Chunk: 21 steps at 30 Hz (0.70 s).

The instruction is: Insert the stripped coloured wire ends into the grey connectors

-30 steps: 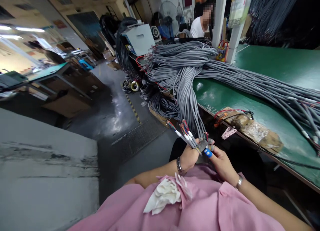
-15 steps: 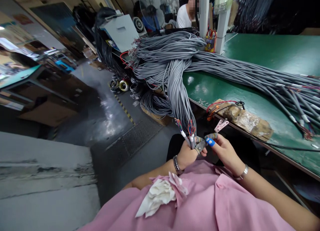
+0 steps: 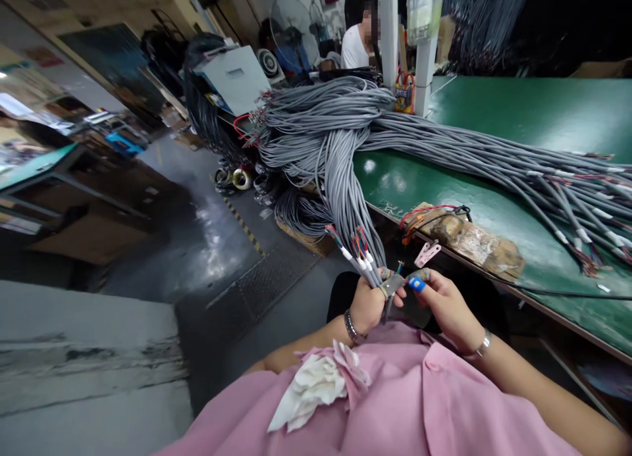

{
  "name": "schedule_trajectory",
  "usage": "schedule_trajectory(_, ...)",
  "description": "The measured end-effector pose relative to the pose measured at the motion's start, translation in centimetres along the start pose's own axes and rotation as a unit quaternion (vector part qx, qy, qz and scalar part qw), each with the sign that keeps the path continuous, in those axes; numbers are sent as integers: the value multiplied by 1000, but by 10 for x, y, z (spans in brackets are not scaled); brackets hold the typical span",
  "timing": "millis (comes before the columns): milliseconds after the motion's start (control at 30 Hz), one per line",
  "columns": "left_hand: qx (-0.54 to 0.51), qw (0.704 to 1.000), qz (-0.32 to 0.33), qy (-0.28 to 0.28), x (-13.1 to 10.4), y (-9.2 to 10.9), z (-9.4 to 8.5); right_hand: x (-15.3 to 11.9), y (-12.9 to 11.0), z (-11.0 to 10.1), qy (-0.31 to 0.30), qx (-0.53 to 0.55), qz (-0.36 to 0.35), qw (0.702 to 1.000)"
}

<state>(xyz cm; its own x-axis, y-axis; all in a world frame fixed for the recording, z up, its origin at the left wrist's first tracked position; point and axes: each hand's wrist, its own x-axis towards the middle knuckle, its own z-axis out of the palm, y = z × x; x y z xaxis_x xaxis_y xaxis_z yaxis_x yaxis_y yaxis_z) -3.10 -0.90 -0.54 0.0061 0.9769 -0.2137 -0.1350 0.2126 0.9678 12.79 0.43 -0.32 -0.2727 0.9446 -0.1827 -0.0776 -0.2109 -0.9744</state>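
My left hand is closed round several grey cables, whose white-banded ends and bare coloured wires stick up past the thumb. Grey wraps cover its thumb and finger. Close beside it, my right hand pinches thin coloured wires at a cable end between the thumb, which wears blue tape, and a grey-wrapped index finger. The fingertips hide part of those wires. Beyond my hands a thick bundle of grey cables hangs down over the bench edge.
More grey cables lie along the green bench. At its near edge are a taped wooden block and a pink clip. A person in white is behind the bench, near a fan.
More cable ends now stand up from my left hand, spread further left. Coloured wires now show between my hands, where my right fingertips pinch. The view has shifted slightly.
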Motion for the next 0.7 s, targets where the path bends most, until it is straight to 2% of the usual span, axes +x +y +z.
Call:
schedule_trajectory(200,-31,999,-6,19,2,3,6,1,0,-5,-17,23,0,1000)
schedule_trajectory(400,48,999,-5,-18,1,1,8,11,-12,2,-70,23,7,997)
schedule_trajectory(533,70,997,0,-26,1,-1,5,12,-11,0,-96,36,16,995)
schedule_trajectory(700,60,998,-10,-20,2,0,1,9,-3,-1,-75,68,23,995)
